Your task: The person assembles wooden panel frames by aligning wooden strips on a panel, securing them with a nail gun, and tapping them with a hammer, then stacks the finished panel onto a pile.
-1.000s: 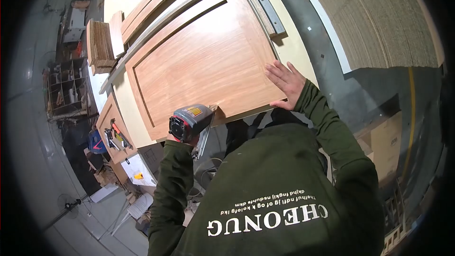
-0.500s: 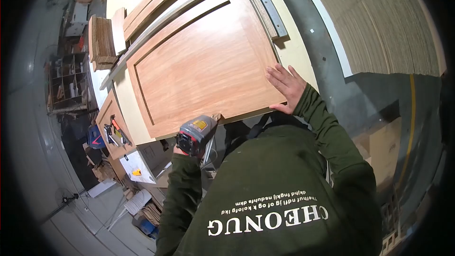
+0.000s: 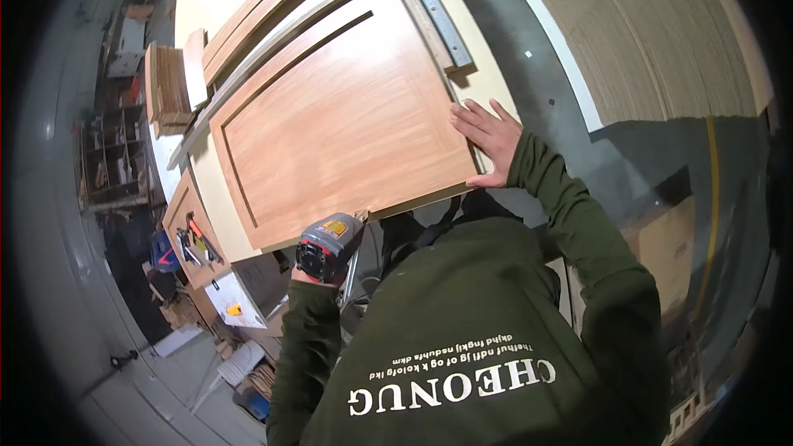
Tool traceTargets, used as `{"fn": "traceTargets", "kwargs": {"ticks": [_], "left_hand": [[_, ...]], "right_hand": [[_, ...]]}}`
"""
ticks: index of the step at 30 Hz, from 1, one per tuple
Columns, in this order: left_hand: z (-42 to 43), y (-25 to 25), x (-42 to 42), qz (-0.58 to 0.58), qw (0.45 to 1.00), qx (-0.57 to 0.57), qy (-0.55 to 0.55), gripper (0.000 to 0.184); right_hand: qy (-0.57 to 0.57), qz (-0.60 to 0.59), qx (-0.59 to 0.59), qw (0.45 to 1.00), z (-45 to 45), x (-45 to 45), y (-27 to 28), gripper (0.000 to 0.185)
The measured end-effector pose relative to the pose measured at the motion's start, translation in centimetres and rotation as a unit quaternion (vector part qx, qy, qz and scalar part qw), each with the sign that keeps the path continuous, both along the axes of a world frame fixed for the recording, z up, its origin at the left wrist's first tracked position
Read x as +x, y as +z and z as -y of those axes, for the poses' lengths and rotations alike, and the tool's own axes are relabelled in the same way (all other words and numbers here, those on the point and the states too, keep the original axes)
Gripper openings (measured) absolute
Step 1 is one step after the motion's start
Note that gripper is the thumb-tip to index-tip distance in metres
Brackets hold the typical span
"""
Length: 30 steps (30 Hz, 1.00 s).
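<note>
My left hand (image 3: 312, 278) is wrapped round a grey nail gun (image 3: 329, 241) with a yellow label and a black end cap; the tool's body hides most of the fingers. Its nose meets the near edge of a framed wooden panel (image 3: 330, 128), around the middle of that edge. The panel lies on a pale work table (image 3: 487, 87), with a dark groove showing along its left and far sides. At the panel's near right corner my right hand (image 3: 493, 142) rests open, fingers spread over the edge.
A grey metal strip (image 3: 438, 18) lies beyond the panel's right side. Long wooden strips (image 3: 273, 12) run along the far side. Stacked wood pieces (image 3: 169, 87) stand left. A smaller board (image 3: 196, 239) holds hand tools. Large stacked sheets (image 3: 644, 33) fill the upper right.
The whole view has shifted, so the table and panel appear slightly further left. Nail gun and right hand keep roughly the same places on the panel.
</note>
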<state>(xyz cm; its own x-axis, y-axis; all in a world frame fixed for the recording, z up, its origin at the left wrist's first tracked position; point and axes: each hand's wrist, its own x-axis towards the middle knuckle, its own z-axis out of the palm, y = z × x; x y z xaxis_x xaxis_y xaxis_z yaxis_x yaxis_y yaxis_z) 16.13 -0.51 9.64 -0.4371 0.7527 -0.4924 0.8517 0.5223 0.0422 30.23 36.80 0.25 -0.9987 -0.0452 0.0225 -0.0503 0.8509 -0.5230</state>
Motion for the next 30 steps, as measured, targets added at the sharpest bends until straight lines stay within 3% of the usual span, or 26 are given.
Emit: {"fn": "traceTargets", "kwargs": {"ticks": [3,5,8,11,13,18,21,24,27,30], "left_hand": [[-5.0,3.8,1.6,0.013,0.995,0.084,-0.052,0.04],[-8.9,4.5,2.2,-0.004,0.999,0.013,-0.05,0.041],[-10.1,2.0,1.6,0.046,0.995,0.071,-0.053,0.044],[-12.6,0.8,1.1,0.22,0.955,0.097,0.176,0.034],[-14.8,1.9,1.0,0.194,0.969,0.061,0.139,0.035],[-16.0,1.3,0.2,0.195,0.966,0.03,0.165,0.036],[-16.5,1.3,-0.1,0.149,0.985,0.006,0.091,0.038],[-15.6,0.6,-0.5,0.088,0.99,0.074,-0.081,0.04],[-15.2,0.0,-0.9,0.045,0.98,0.114,-0.159,0.043],[-15.5,0.3,-0.5,0.042,0.982,0.117,-0.143,0.04]], "right_hand": [[0.004,-0.026,0.003,1.0,-0.6,0.3,-0.6,0.097],[-0.002,-0.044,-0.003,0.999,-0.7,0.1,-0.7,0.097],[-0.012,-0.056,-0.006,0.998,-0.6,0.3,-0.9,0.095],[-0.019,-0.073,-0.017,0.997,-0.7,0.4,-1.2,0.093],[-0.02,-0.076,-0.026,0.997,-0.8,0.5,-1.4,0.093],[-0.019,-0.079,-0.021,0.997,-1.0,0.5,-1.6,0.089],[-0.024,-0.08,-0.015,0.996,-0.9,0.4,-1.9,0.088],[-0.026,-0.079,-0.017,0.996,-1.0,0.4,-2.1,0.089],[-0.026,-0.079,-0.02,0.996,-1.0,0.4,-2.0,0.089],[-0.03,-0.077,-0.018,0.996,-0.9,0.4,-1.9,0.089]]}}
